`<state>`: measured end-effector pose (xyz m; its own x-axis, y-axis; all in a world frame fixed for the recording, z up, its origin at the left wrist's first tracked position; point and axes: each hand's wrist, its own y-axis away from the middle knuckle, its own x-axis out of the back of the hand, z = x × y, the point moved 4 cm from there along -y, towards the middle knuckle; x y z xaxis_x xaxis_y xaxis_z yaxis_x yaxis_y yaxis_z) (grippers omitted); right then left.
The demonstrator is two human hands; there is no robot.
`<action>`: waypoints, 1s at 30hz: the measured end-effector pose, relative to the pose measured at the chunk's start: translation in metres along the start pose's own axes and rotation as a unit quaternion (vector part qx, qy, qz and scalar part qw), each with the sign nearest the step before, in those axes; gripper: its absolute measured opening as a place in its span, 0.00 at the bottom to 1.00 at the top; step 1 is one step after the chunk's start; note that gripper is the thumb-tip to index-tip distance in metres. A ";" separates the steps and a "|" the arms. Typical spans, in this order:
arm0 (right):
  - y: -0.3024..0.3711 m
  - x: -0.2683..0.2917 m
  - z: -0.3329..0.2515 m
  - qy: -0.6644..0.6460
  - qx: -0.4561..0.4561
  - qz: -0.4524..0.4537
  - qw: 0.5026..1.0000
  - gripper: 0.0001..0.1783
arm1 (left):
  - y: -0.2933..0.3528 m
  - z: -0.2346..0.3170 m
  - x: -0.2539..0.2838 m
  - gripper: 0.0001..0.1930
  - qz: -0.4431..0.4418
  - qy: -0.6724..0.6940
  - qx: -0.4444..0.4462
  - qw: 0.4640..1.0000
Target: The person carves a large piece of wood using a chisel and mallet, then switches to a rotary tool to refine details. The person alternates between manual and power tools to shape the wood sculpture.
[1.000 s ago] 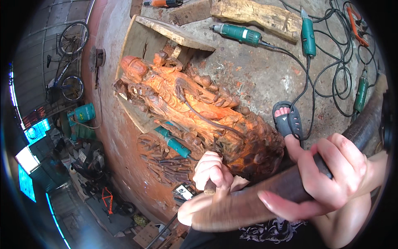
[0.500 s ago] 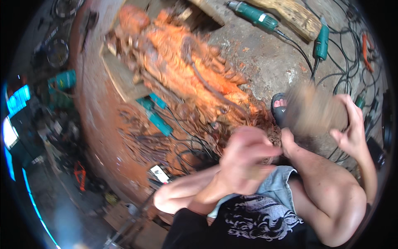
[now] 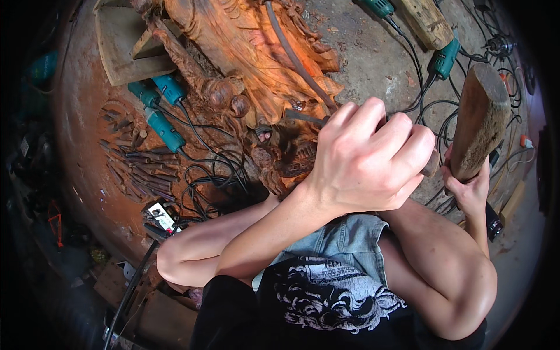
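Note:
My left hand is a fist around a carving chisel. The chisel's flat dark blade points left toward the carving, and its wooden handle end shows past my little finger. At the right, my right hand grips the lower end of a thick wooden mallet, raised upright beside the chisel and apart from it. In front of me lies a large reddish-orange wood carving with folds like drapery. Its near end is partly hidden behind my left hand.
Several chisels lie on the dusty floor at left, near teal power tools with tangled black cords. A wooden wedge box stands against the carving. At the upper right are a wood beam and another teal tool.
My view has shifted, so the carving sits higher and further left. The mallet has come upright at the right. My left hand has risen, with the chisel now plainly visible in it.

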<state>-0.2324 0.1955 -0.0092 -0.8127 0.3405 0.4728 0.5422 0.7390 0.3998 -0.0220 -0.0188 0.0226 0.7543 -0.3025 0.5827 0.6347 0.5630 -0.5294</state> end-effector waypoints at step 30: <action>0.034 -0.023 -0.032 0.090 0.231 0.061 0.967 0.42 | 0.014 -0.004 0.028 0.15 0.120 0.076 -0.032 0.989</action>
<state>-0.1884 0.1944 0.0186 -0.6763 0.3658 0.6394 0.4452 0.8945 -0.0409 0.0090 -0.0225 0.0287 0.8981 -0.2812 0.3382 0.4398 0.5843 -0.6820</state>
